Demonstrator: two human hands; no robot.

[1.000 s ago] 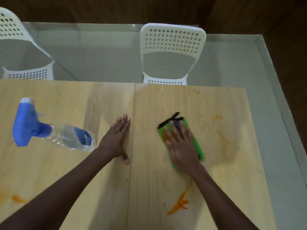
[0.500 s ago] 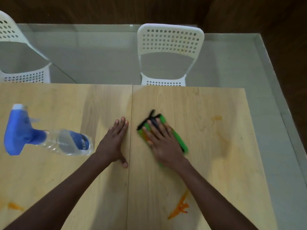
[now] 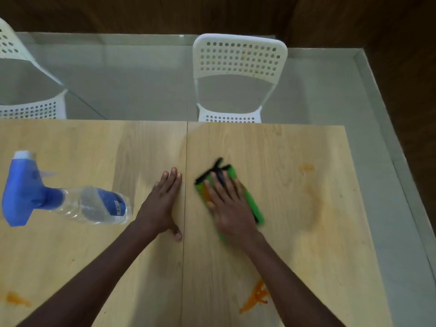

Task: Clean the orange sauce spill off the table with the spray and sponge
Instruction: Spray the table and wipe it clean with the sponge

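Observation:
My right hand (image 3: 230, 210) lies flat with straight fingers on a green sponge (image 3: 253, 206) with a black edge, pressing it onto the wooden table (image 3: 283, 244) just right of the centre seam. My left hand (image 3: 162, 204) rests flat on the table left of the seam. A clear spray bottle (image 3: 70, 200) with a blue trigger head lies on its side at the left. An orange sauce streak (image 3: 256, 297) sits near the front under my right forearm. Fainter orange smears (image 3: 311, 194) mark the wood to the right of the sponge, and another orange spot (image 3: 16, 298) shows at the front left.
A white perforated chair (image 3: 238, 76) stands behind the table's far edge, and part of a second white chair (image 3: 28, 107) shows at the far left. The table's right edge (image 3: 368, 232) borders a grey floor.
The sponge under my right hand slid left toward the seam, then back a little to the right. My left hand and the bottle kept their places.

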